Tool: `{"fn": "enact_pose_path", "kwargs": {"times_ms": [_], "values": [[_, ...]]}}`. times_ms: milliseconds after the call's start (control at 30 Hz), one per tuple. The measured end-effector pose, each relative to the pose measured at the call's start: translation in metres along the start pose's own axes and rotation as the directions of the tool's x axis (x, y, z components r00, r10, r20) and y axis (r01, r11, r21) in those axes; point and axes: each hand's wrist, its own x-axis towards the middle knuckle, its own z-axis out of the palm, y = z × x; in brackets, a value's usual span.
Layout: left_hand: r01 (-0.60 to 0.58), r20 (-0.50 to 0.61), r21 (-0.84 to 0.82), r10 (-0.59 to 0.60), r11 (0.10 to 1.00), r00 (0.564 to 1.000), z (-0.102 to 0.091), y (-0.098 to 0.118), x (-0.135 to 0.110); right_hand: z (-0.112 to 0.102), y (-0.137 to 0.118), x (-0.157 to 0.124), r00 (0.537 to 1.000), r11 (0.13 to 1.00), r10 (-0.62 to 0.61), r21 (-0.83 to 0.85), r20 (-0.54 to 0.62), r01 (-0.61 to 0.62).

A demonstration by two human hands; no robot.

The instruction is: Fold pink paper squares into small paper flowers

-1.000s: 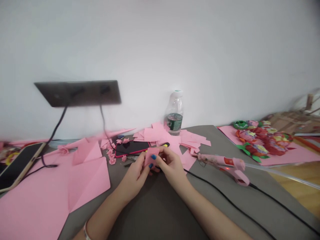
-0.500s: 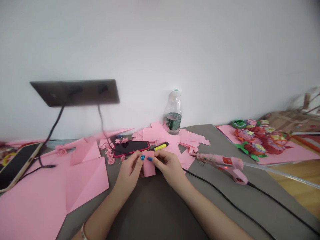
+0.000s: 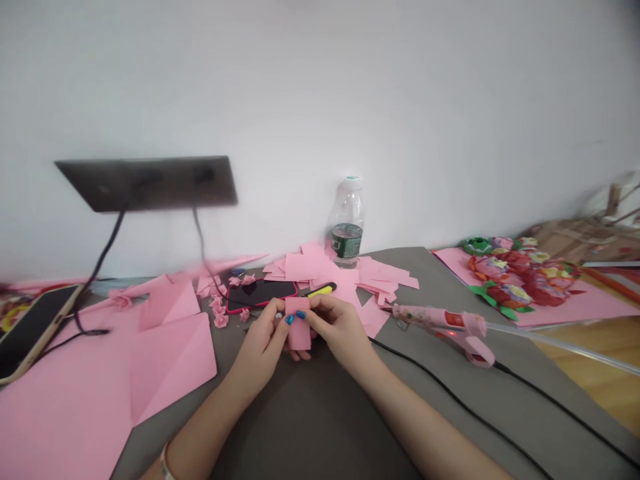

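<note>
Left hand [image 3: 263, 337], right hand [image 3: 339, 327]: both grips pinched on pink paper strip [image 3: 300, 337], center, over gray desk [image 3: 300, 427]. Yellow-black tool [image 3: 324, 290] just beyond, far side; glue gun [image 3: 443, 321] right.

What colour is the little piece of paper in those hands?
The held paper is plain pink, seen best in the head view.

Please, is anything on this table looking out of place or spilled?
The pink glue gun lies with its red light lit and its nozzle close to loose paper, an odd spot for a possibly hot tip. Nothing looks spilled.
</note>
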Motion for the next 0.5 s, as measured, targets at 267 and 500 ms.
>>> {"fn": "enact_pose_path", "kwargs": {"times_ms": [267,500], "values": [[-0.013,-0.010,0.072,0.014,0.997,1.000,0.0003,0.0019,-0.0010,0.0004,0.0005,0.0000,1.000,0.999,0.019,0.037,-0.010,-0.019],[-0.004,-0.006,0.078,0.005,0.997,1.000,-0.0003,0.0008,-0.0020,0.0002,-0.0019,-0.0012,0.999,0.997,0.045,0.059,0.006,-0.045]]}}
